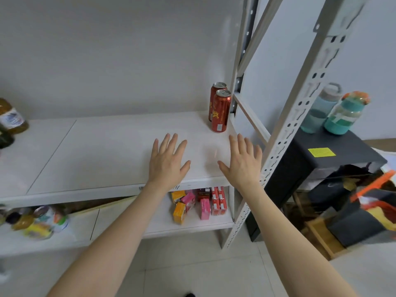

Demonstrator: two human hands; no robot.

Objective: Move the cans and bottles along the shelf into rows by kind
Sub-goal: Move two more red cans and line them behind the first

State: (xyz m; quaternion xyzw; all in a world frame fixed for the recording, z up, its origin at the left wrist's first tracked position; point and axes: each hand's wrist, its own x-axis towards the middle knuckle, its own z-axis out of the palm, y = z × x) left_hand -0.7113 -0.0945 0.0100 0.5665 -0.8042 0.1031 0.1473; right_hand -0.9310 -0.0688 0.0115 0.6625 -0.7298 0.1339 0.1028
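Red metal cans (221,113), 2 tall ones, stand at the white shelf's (96,151) far right corner, bottles (11,120) at its left end, while the left hand (166,163) and right hand (243,166) lie flat over it, fingers (171,143) spread and holding nothing; the cans look rigid and smooth, best gripped mid-body.

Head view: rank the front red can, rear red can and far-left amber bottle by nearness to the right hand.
1. Front red can, just beyond the right hand, right end of the shelf.
2. Rear red can, directly behind it.
3. Amber bottle, far left.

Two cans (220,109) back right on shelf (96,151); bottles (10,123) far left.
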